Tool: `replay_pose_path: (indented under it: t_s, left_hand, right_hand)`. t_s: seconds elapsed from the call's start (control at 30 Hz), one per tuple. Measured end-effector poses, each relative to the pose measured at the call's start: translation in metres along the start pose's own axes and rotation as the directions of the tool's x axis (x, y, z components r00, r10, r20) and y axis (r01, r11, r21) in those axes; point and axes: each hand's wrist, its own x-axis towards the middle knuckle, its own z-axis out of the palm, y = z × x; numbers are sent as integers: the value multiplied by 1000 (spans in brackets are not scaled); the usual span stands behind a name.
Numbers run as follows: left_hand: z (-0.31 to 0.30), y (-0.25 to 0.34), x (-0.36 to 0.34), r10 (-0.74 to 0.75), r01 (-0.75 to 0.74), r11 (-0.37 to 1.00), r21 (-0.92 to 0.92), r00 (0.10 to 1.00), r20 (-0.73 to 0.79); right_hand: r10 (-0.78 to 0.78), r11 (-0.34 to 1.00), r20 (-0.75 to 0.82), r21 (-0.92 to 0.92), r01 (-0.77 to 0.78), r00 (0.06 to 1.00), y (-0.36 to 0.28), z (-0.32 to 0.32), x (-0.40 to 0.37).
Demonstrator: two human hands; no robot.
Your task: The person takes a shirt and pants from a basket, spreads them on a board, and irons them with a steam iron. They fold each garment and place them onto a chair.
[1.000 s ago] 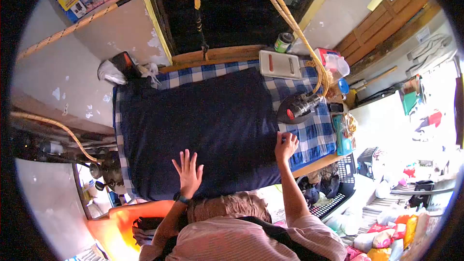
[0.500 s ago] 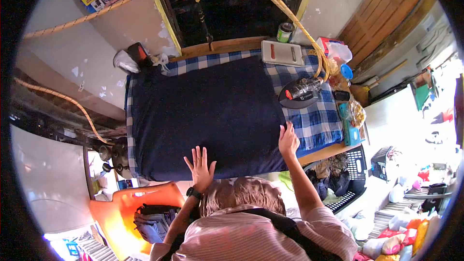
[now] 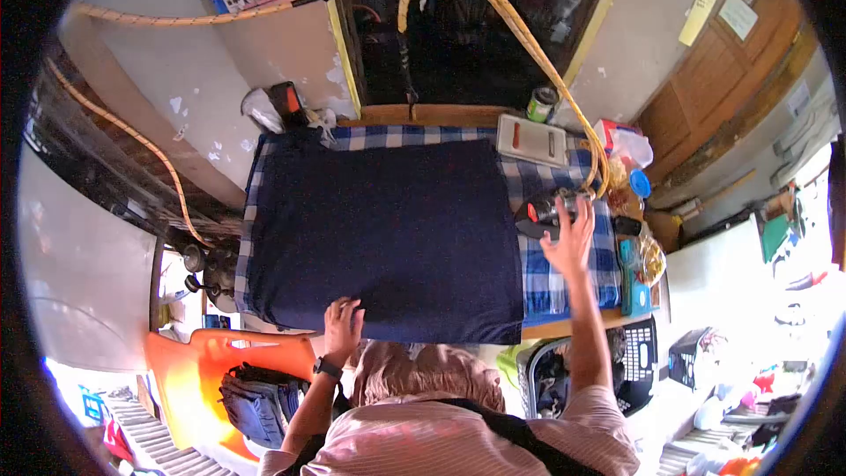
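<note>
A dark navy cloth (image 3: 388, 238) lies spread flat over a blue-and-white checked table cover (image 3: 564, 278). My left hand (image 3: 342, 328) rests at the cloth's near edge, fingers curled over it. My right hand (image 3: 569, 242) is raised with fingers spread, just in front of a black clothes iron (image 3: 548, 211) that sits on the checked cover at the right. The hand hides part of the iron; I cannot tell whether it touches it.
A white flat board (image 3: 532, 138) and a green can (image 3: 540, 105) stand at the far right of the table. Plastic bags and small items (image 3: 630, 203) crowd the right edge. An orange chair with a bag (image 3: 233, 379) stands at the lower left. A black basket (image 3: 648, 357) sits under the table's right end.
My right hand left the cloth's right edge and rose toward the iron. My left hand slid back to the cloth's near edge. The view shifted, so the table appears farther right.
</note>
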Motion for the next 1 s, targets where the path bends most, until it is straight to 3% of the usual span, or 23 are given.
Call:
replay_pose_path:
  t_s: [0.03,0.07,0.1,0.17,0.2,0.27,0.37,0.4,0.47,0.5,0.57,0.63,0.7,0.73,0.8,0.83,0.87,0.9,0.97,1.0]
  left_hand:
    - [-7,0,1,18,-17,1000,24,999,-44]
    - [-10,-8,0,32,-29,998,58,998,-56]
    - [-13,-17,-2,40,-33,995,93,997,-71]
    - [-28,-26,-4,-25,38,988,149,996,-87]
    - [-35,-31,-5,-56,72,986,151,993,-107]
    - [-51,-44,-4,-118,139,976,169,985,-128]
    - [-71,-69,-2,-193,224,950,219,969,-152]
    - [-75,-77,-1,-226,265,938,224,957,-184]
    - [-86,-95,5,-244,292,939,180,938,-245]
    - [-91,-106,9,-237,281,944,175,942,-237]
    - [-98,-126,13,-256,344,919,193,893,-370]
    - [-100,-157,17,-310,386,910,154,877,-366]
    - [-106,-164,33,-335,417,887,198,876,-348]
    - [-105,-171,44,-339,417,889,189,877,-340]
    - [-99,-188,76,-272,372,893,252,895,-354]
    - [-92,-197,96,-272,364,899,244,901,-339]
    - [-81,-208,118,-213,364,882,298,874,-437]
    - [-75,-219,139,-145,372,859,353,836,-530]
    - [-66,-228,168,-288,498,785,368,820,-495]
    - [-70,-242,176,-175,395,792,465,877,-447]
  right_hand:
    - [-46,999,121,23,44,992,14,-8,29]
    - [-206,978,309,24,209,929,47,0,49]
    - [-244,960,515,10,279,822,65,12,76]
    - [-468,851,567,82,519,678,85,30,109]
    - [-501,833,552,98,545,666,83,35,119]
    - [-389,880,762,142,453,517,80,41,126]
    - [-300,954,699,234,189,649,82,58,126]
    - [-299,954,702,230,192,647,81,59,127]
    - [-44,960,785,205,-192,618,74,55,130]
    - [-30,960,785,194,-201,619,72,61,132]
    - [284,854,816,24,-520,504,73,73,129]
    - [467,738,643,94,-668,607,47,78,121]
    - [304,542,686,446,-712,661,13,53,142]
    - [312,548,686,435,-714,658,1,55,150]
    - [274,388,824,377,-841,496,-20,64,169]
    - [291,409,777,427,-807,559,-29,84,168]
    - [245,609,722,406,-682,648,-33,108,172]
    - [252,610,724,397,-686,643,-34,137,171]
    - [344,857,618,101,-506,707,-40,185,168]
    - [394,794,595,163,-585,701,-51,176,175]
